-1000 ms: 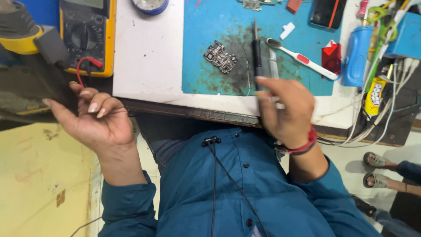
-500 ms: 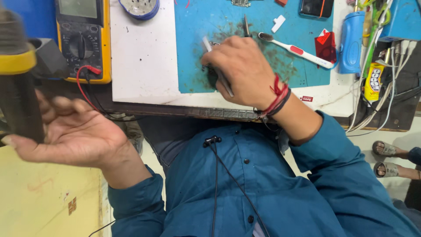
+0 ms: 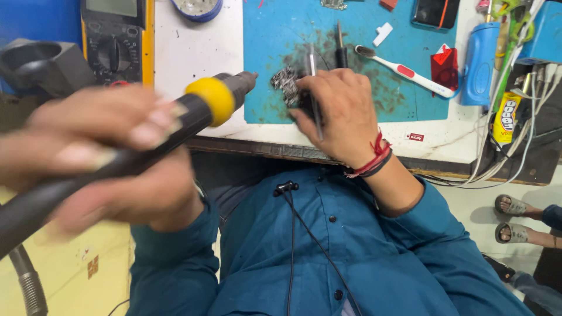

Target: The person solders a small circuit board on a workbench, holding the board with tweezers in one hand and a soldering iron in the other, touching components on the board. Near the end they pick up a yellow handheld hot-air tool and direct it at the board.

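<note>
My left hand (image 3: 111, 158) grips a black hot-air tool (image 3: 199, 111) with a yellow collar, its metal nozzle pointing right toward the blue mat. The hand is blurred and close to the camera. My right hand (image 3: 345, 114) rests on the blue work mat (image 3: 275, 29) and holds thin metal tweezers (image 3: 311, 70) against a small circuit board (image 3: 285, 81). The board lies on a dark stained patch of the mat, just left of my fingers. A red thread band circles my right wrist.
A yellow multimeter (image 3: 114, 41) stands at the back left beside a black holder (image 3: 41, 64). A white toothbrush (image 3: 404, 73), a black probe (image 3: 340, 50), a red chip (image 3: 445, 64), a blue bottle (image 3: 479, 64) and tangled cables (image 3: 515, 117) lie right. Someone's sandalled feet (image 3: 515, 219) show at right.
My left hand has swung the hot-air tool from upright at the far left to pointing right toward the board. My right hand stays on the mat with the tweezers at the board.
</note>
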The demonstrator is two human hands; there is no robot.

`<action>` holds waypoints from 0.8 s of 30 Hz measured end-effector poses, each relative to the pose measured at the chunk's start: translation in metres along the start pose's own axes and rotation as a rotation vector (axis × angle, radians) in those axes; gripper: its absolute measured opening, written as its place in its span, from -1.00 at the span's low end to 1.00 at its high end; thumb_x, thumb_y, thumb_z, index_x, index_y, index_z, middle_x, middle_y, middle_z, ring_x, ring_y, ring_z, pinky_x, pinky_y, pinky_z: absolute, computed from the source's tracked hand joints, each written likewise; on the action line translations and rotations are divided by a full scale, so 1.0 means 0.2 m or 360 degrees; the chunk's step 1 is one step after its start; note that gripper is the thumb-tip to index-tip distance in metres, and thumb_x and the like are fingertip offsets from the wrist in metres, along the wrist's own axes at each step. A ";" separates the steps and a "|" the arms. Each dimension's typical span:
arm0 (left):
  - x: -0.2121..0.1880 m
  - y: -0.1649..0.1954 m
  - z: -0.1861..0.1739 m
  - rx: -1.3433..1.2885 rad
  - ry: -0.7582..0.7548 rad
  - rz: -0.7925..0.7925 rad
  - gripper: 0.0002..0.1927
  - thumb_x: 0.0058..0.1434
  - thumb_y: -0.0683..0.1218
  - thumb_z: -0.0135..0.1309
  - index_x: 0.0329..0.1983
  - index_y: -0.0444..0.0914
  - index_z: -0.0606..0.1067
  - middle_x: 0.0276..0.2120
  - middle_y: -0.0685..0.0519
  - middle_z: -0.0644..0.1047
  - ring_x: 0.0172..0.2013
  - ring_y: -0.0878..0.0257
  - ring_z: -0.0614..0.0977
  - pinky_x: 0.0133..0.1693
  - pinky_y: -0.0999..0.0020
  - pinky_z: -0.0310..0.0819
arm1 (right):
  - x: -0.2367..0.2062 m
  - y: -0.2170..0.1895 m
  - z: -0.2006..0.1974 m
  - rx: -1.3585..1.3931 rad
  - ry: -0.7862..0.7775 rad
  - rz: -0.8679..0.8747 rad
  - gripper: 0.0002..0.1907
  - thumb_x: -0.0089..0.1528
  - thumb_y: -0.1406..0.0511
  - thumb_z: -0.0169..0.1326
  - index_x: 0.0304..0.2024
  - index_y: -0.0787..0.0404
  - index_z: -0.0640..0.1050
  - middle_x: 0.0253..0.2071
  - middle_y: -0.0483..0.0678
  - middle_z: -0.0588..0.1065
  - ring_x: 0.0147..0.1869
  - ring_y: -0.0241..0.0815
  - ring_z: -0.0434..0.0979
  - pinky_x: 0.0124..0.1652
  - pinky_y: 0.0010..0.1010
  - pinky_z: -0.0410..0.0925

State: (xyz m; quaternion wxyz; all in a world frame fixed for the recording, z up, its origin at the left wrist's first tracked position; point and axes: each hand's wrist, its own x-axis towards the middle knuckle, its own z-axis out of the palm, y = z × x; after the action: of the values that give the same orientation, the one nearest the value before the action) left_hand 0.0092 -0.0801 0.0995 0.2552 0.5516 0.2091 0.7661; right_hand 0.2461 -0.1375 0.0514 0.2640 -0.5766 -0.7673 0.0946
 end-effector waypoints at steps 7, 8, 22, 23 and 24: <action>-0.04 -0.07 0.12 0.0089 -0.0393 -0.0507 -0.65 0.46 -0.08 0.26 -0.07 -0.29 0.29 -0.38 -0.11 0.54 -0.49 0.27 0.51 -0.36 0.50 0.38 | 0.00 0.01 -0.02 0.0002 -0.0073 0.0018 -0.59 0.17 0.29 0.29 0.06 0.16 0.52 0.00 -0.02 0.51 0.12 0.05 0.43 0.09 -0.11 0.23; -0.03 -0.08 0.10 0.0116 -0.0446 -0.0536 -0.66 0.49 -0.12 0.27 -0.08 -0.30 0.30 -0.37 -0.11 0.55 -0.48 0.29 0.49 -0.35 0.52 0.35 | 0.00 0.01 -0.02 0.0006 -0.0044 0.0014 -0.57 0.18 0.24 0.33 0.05 0.18 0.51 -0.01 0.00 0.51 0.10 0.07 0.42 0.07 -0.10 0.22; 0.12 -0.13 0.12 -0.0407 -0.0655 -0.1058 -0.76 0.53 -0.23 0.09 -0.29 -0.38 0.37 -0.43 0.02 0.49 -0.47 0.29 0.56 -0.35 0.35 0.55 | -0.06 0.07 -0.08 0.0357 0.0059 0.0074 -0.67 0.33 0.34 0.22 0.13 0.24 0.50 -0.07 0.00 0.53 0.00 0.03 0.47 0.03 -0.18 0.30; 0.14 -0.20 0.12 -0.0266 -0.0851 -0.0873 -0.78 0.56 -0.23 0.02 -0.26 -0.39 0.38 -0.40 0.00 0.50 -0.43 0.28 0.58 -0.33 0.37 0.54 | -0.08 0.08 -0.08 0.0477 0.0122 0.0099 -0.69 0.37 0.36 0.16 0.14 0.26 0.46 -0.03 0.00 0.56 -0.01 0.01 0.48 0.02 -0.20 0.31; 0.16 -0.28 0.12 -0.0125 -0.1046 -0.0688 -0.79 0.59 -0.24 -0.05 -0.23 -0.39 0.39 -0.37 -0.02 0.51 -0.40 0.26 0.59 -0.30 0.38 0.53 | -0.09 0.09 -0.08 0.0594 0.0186 0.0125 -0.72 0.40 0.38 0.11 0.15 0.28 0.42 0.02 0.00 0.58 -0.03 -0.01 0.48 0.01 -0.22 0.33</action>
State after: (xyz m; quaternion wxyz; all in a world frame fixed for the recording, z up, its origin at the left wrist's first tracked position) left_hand 0.0324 -0.0148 0.0967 0.4849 0.7005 0.1980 0.4848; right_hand 0.2734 -0.1516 0.0521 0.4067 -0.5516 -0.6968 0.2117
